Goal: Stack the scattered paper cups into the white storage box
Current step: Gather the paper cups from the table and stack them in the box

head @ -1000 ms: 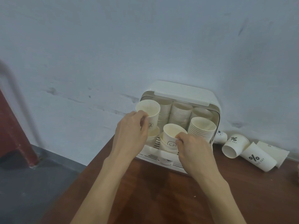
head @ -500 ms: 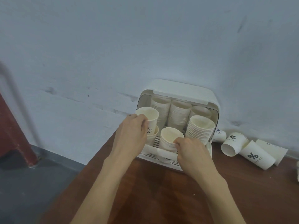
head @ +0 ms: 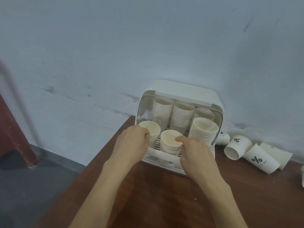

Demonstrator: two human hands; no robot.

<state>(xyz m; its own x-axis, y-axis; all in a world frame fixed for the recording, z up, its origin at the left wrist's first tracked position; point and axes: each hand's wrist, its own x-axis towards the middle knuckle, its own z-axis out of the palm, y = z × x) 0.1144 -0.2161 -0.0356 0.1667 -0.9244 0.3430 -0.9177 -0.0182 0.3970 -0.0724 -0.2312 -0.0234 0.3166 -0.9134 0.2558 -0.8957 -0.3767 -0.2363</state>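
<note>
The left hand (head: 131, 142) hides the near side of the front-left cup stack (head: 150, 129), and the right hand (head: 195, 152) covers the base of the middle stack (head: 170, 140). At three o'clock, a pale object (head: 302, 176) is cut by the frame edge. The rearmost loose cup (head: 222, 137) shows a print too small to read.

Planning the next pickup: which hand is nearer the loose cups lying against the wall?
Right. The right hand sits at the box's middle front stack, nearer the loose cups lying beyond the white storage box. The left hand is at the box's far side.
</note>
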